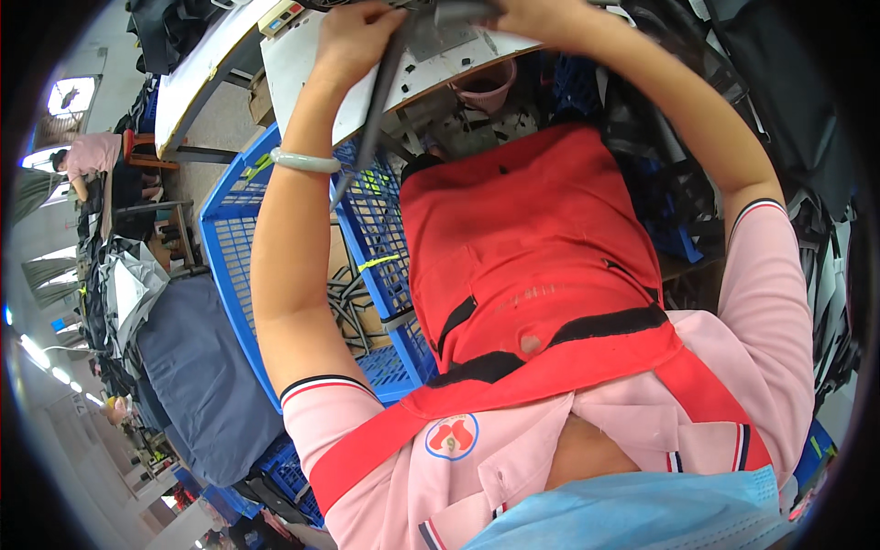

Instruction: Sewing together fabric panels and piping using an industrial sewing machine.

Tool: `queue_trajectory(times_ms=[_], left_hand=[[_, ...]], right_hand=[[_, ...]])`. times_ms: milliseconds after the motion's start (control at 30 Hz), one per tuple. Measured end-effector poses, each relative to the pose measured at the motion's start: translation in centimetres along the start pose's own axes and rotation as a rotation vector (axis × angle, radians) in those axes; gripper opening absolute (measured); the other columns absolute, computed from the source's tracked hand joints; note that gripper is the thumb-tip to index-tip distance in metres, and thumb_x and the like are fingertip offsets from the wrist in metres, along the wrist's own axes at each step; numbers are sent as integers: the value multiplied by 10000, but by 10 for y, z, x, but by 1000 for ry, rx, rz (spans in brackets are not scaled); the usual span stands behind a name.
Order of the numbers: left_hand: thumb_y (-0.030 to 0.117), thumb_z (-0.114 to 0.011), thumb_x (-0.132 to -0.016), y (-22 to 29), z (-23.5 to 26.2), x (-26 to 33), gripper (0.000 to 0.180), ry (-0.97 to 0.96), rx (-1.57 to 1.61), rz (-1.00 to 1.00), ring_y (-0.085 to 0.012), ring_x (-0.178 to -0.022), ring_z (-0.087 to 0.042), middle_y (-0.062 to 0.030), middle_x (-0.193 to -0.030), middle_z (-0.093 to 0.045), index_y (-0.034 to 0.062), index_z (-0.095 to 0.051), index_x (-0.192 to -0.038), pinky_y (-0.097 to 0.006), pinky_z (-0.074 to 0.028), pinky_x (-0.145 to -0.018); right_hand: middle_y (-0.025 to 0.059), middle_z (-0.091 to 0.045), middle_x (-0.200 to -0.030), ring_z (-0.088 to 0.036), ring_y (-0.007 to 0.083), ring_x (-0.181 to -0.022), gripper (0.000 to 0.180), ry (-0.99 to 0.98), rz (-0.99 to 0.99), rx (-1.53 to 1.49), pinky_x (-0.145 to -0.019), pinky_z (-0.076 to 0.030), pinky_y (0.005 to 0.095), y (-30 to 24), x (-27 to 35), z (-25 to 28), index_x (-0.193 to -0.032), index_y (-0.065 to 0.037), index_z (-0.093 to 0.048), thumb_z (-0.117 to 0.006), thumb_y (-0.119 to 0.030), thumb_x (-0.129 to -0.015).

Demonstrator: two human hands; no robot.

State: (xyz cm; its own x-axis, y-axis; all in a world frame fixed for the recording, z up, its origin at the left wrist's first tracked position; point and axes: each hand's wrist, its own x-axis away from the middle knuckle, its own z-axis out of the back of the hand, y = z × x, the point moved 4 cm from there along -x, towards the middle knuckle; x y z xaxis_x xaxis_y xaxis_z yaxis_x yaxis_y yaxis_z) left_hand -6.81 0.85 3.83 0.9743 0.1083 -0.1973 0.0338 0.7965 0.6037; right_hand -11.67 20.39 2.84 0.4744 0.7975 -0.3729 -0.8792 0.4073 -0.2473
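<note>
Closest to my lens sits a pale blue face mask, and above it a pink collared shirt under a red apron. From there both forearms stretch up to a white work table at the top of the view. I see the left hand closed around a long dark grey strap — the fingers wrap its upper end, and the rest hangs down past the table edge toward a blue plastic crate. A pale green bangle rides on that wrist. My right hand is cut by the frame's top edge; it appears curled over a dark piece on the table, though I cannot tell how tightly. I judge the strap light and limp, bending under its own weight — best pinched near the end being worked. More dark straps lie in the crate, and a pink bucket sits below the table.
</note>
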Motion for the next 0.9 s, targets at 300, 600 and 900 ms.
queue_trajectory(times_ms=[300,600,900], left_hand=[[307,-662,-920,2,-53,30,347,-337,549,6,-117,-777,-623,-43,-901,-700,-4,-697,-1069,-247,-503,-701],[324,-657,-912,-48,-25,83,348,-488,546,351,-93,-626,-536,-24,-776,-654,-9,-710,-1000,-219,-445,-602],[281,-692,-872,-34,-6,32,297,-52,197,-95,-89,-641,-571,-49,-694,-661,4,-732,-969,-245,-451,-596]], right_hand=[[119,-622,-686,-656,319,-765,137,-93,447,160,-727,-530,422,-98,34,-102,-846,-70,-624,-650,-151,-740],[263,-654,-969,-630,410,-945,539,-14,97,-139,-820,-486,462,-20,45,9,-1197,-19,-566,-720,-345,-797],[258,-653,-988,-615,401,-974,551,-297,-281,-140,-844,-472,440,15,10,24,-1134,-1,-596,-740,-395,-777]])
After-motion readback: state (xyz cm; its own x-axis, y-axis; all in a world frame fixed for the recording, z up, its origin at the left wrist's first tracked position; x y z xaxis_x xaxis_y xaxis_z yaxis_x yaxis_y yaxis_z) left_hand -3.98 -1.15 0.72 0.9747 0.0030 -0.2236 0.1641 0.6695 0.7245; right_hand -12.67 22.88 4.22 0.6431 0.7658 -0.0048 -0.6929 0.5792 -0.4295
